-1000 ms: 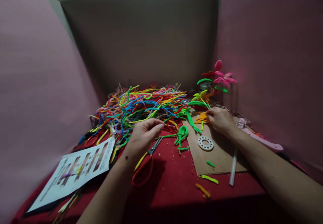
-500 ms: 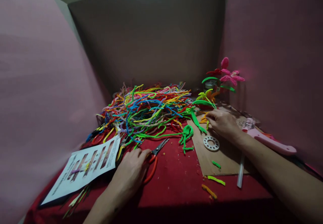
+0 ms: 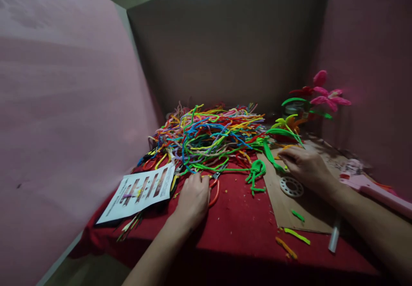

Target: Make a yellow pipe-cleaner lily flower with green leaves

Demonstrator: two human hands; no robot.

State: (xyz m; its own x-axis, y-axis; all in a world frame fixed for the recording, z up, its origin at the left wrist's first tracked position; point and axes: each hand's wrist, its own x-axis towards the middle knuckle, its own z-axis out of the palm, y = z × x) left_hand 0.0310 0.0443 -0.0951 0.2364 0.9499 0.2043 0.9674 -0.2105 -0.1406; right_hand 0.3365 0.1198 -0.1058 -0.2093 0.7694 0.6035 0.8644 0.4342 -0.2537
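Note:
My left hand (image 3: 194, 198) is closed on the red-handled scissors (image 3: 214, 195), low over the red cloth. The blades point up and right, and the fingers hide part of the handles. Over the cardboard, my right hand (image 3: 307, 168) is closed in a pinch, with an orange pipe cleaner (image 3: 286, 147) at its fingertips. Just below that hand lies a white ring with holes (image 3: 291, 187). To its left are a bundle of green pipe cleaners (image 3: 271, 156) and a knotted green one (image 3: 257, 168).
A large heap of coloured pipe cleaners (image 3: 209, 138) fills the back. A printed sheet (image 3: 137, 193) lies left. Cardboard (image 3: 310, 215), cut scraps (image 3: 298, 236), a clear stick (image 3: 334, 236) and a pink glue gun (image 3: 380, 191) are right. Pink pipe-cleaner flowers (image 3: 331, 99) stand behind.
The view has swung left, so the scene sits further right. My left hand has moved up over the scissors, covering more of them. My right hand stays near the orange pipe cleaner.

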